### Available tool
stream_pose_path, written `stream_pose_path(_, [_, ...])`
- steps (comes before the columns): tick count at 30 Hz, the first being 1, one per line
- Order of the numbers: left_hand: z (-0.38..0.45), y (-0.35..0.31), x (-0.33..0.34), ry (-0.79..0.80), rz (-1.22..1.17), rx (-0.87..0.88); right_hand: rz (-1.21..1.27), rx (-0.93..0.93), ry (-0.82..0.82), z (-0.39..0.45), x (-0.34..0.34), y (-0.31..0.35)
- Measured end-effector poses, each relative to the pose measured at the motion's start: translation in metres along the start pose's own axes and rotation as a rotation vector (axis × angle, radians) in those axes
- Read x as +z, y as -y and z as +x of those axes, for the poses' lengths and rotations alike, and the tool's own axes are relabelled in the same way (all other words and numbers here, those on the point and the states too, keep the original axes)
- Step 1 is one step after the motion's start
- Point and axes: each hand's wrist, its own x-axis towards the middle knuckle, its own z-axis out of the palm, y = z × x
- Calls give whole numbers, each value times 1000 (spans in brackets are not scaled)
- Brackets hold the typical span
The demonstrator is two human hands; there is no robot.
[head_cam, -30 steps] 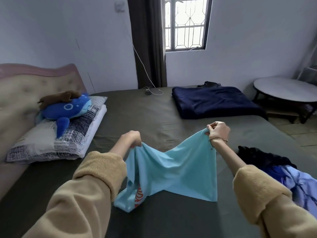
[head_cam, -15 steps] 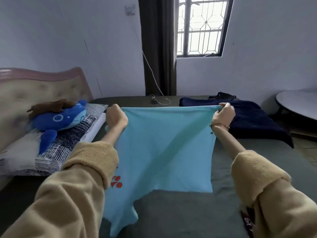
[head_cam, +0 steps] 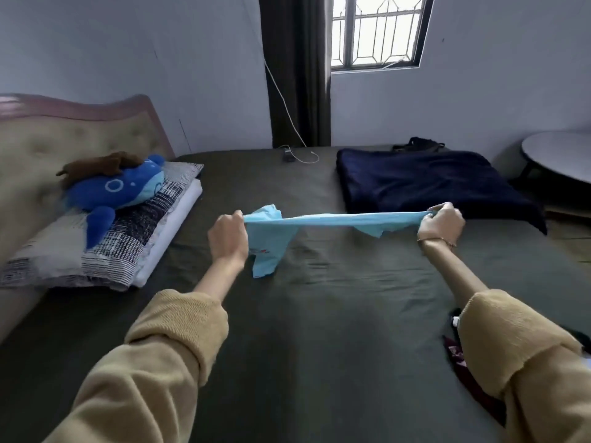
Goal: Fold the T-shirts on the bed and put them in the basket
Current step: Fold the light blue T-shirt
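Head view: my left hand (head_cam: 227,239) and right hand (head_cam: 440,220) each grip a corner of the light blue T-shirt (head_cam: 332,219), stretched flat and edge-on above the bed (head_cam: 319,314). Its small red print is unreadable. Half a second ago it hung upright, facing me.

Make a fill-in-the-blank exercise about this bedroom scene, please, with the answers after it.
1. Both hands, left hand and right hand, hold a light ____ T-shirt.
2. The blue plush toy lies on the ____.
3. The folded navy blanket lies on the ____.

Answers: blue; pillow; bed
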Motion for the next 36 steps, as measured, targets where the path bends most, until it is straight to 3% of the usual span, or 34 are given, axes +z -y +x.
stream_pose_path(9, [-186, 27, 80, 584, 273, 107, -546, 149, 384, -119, 19, -172])
stream_pose_path(19, [-336, 53, 142, 1004, 584, 540, -1047, 265, 743, -247, 4, -294])
stream_pose_path(26, [-376, 44, 154, 1180, 699, 754, -1215, 278, 825, -279, -13, -337])
stream_pose_path(30, [-379, 38, 157, 1204, 797, 842, -1355, 232, 821, -291, -13, -343])
stream_pose_path(34, [-374, 31, 158, 1317, 843, 823, -1462, 152, 763, -297, -9, -348])
stream_pose_path(36, [-369, 27, 162, 1262, 755, 773, -1406, 31, 684, -297, -7, -349])
